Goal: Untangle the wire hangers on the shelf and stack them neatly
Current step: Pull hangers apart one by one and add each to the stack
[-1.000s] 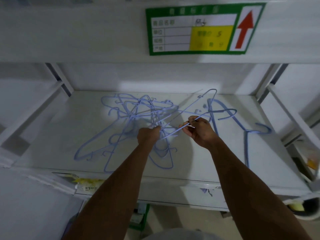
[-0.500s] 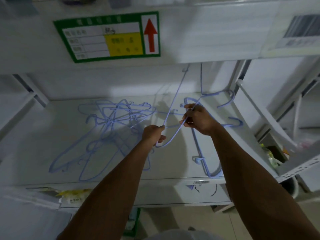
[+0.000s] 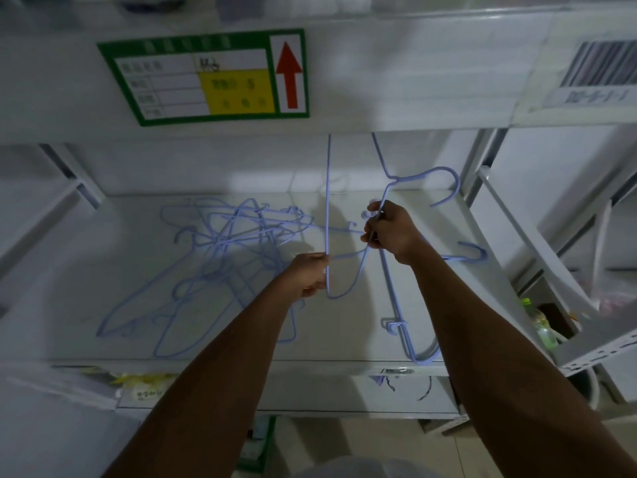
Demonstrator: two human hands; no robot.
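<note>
A tangle of light-blue wire hangers (image 3: pixel 220 250) lies on the left half of the white shelf (image 3: pixel 103 343). One blue hanger (image 3: pixel 327 201) is lifted upright above the shelf, its top hidden behind the upper shelf edge. My left hand (image 3: pixel 310 276) is closed on its long straight wire near the bottom bend. My right hand (image 3: pixel 387 232) grips its other side just below the hook (image 3: pixel 444 182). A small stack of hangers (image 3: pixel 396 315) lies flat on the right of the shelf, partly under my right forearm.
The upper shelf edge carries a green, yellow and white label (image 3: pixel 206 77) with a red arrow and a barcode sticker (image 3: pixel 599 63). A slanted white rack brace (image 3: pixel 531 243) stands at the right, with bottles (image 3: pixel 539 322) below it. Yellow packets (image 3: pixel 138 379) sit under the shelf front.
The hanger has come free of the tangle and risen upright, its hook swinging up to the right. Both hands rose with it, and the view shifted right.
</note>
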